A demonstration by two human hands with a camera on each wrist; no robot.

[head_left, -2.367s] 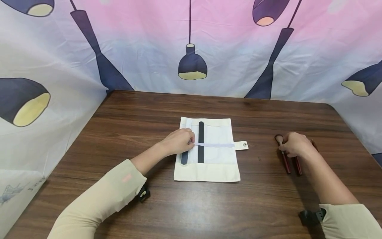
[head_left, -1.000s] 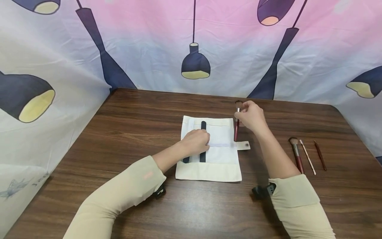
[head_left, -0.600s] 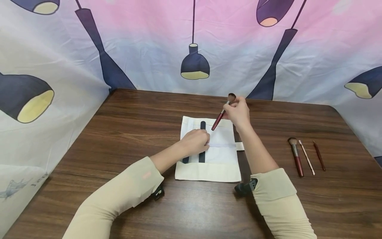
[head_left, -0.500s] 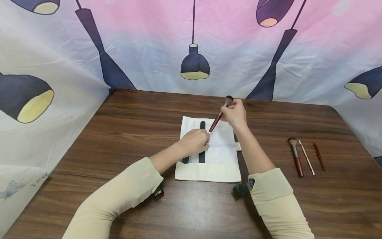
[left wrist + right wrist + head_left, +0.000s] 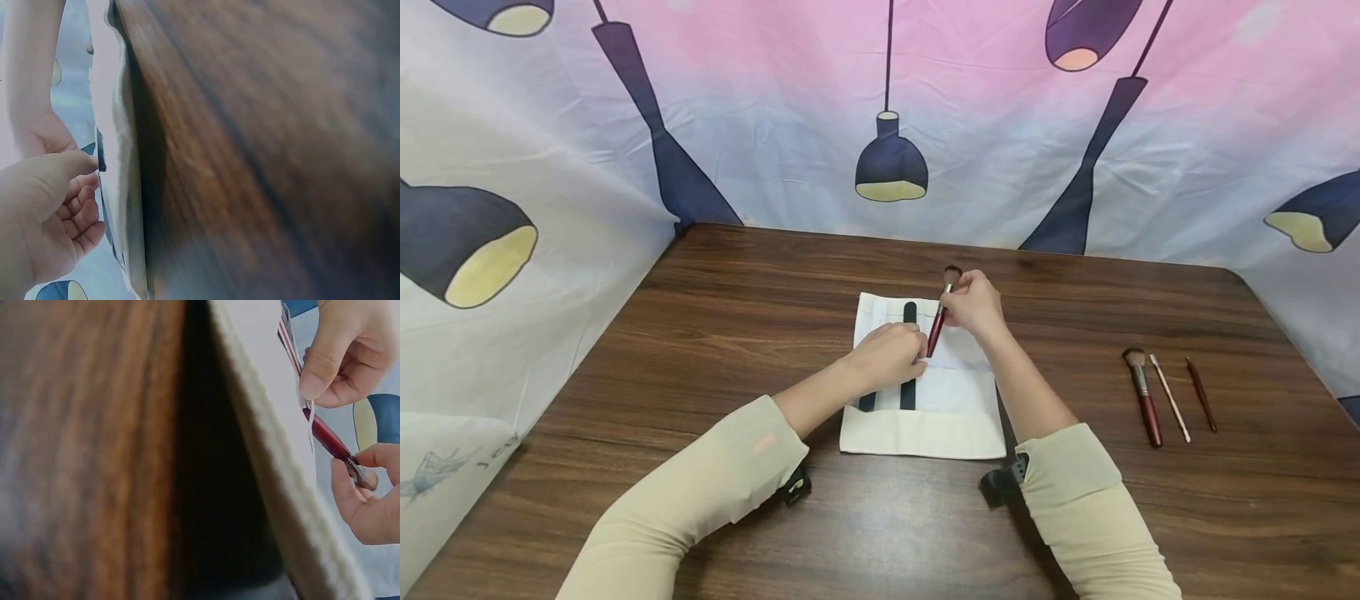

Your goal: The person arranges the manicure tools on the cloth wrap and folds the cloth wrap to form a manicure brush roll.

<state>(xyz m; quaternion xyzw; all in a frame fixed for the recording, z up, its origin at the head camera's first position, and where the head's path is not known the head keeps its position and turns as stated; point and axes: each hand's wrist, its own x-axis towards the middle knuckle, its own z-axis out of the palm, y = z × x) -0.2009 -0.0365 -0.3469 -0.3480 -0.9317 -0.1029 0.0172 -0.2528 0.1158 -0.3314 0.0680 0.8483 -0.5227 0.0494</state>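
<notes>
A cream fabric roll pouch [image 5: 925, 435] lies unfolded on the table, with a pale elastic band [image 5: 964, 364] across its middle. My left hand [image 5: 889, 357] rests over the pouch and pinches the band, lifting it slightly in the right wrist view. My right hand [image 5: 976, 307] pinches a makeup brush [image 5: 936, 330] near its ferrule, bristles up and away. The dark red handle [image 5: 329, 437] has its end at the raised band beside the left fingertips. Two dark flat strips, like nail files, sit in the pouch; one strip [image 5: 908, 395] is partly covered by my left hand.
To the right on the wooden table [image 5: 895, 525] lie a larger makeup brush [image 5: 1142, 397], a thin whitish stick [image 5: 1170, 398] and a slim dark red tool [image 5: 1202, 393]. A lamp-patterned cloth [image 5: 790, 150] hangs behind the far edge.
My right hand picked up the brush at the right, carried it left over the pouch and lowered its handle to the band. My left hand shifted right along the band, then stayed.
</notes>
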